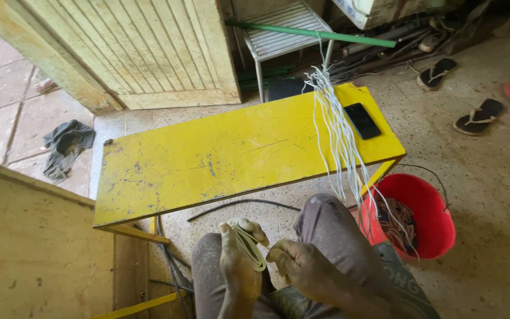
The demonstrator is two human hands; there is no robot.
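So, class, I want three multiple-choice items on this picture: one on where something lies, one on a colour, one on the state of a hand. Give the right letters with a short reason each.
1. Where does the black phone lie?
A. in the bucket
B. on the yellow table
C. on the floor

2. What colour is the bucket beside the person's knee?
A. red
B. blue
C. white

3. What is the left hand doing?
A. resting flat on the table
B. holding the phone
C. holding a coil of pale cord

Answers:
1 B: it sits near the table's right end.
2 A: its wall is plainly red.
3 C: the cord loops round the fingers, with the right hand close by.
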